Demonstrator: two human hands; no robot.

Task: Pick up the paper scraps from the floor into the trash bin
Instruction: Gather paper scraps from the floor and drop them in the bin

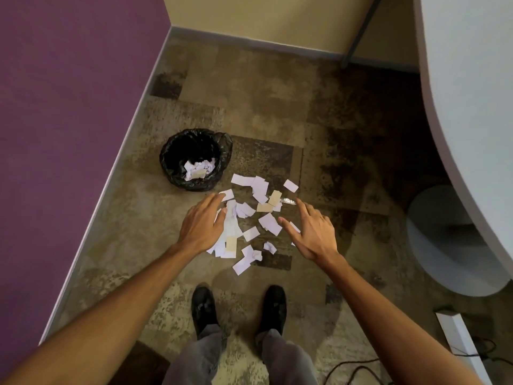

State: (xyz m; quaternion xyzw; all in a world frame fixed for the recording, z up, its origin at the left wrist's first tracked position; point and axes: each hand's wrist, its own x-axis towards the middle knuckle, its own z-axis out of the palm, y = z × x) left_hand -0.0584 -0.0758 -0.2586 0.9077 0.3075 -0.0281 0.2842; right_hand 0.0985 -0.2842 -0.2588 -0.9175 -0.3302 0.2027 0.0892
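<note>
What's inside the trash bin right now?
The trash bin, lined with a black bag, holds a small heap of white paper scraps with one tan piece. Anything beneath that heap is covered.

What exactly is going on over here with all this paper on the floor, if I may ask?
A person is clearing paper scraps off the carpet. Both hands are spread open above the pile, the left hand at its left edge, the right hand at its right; neither holds anything. The black-lined trash bin beside the pile already holds some scraps.

White paper scraps (pixel 251 218) (few tan); black-lined trash bin (pixel 194 159); mottled brown floor (pixel 277 107); purple wall (pixel 69 107).
</note>
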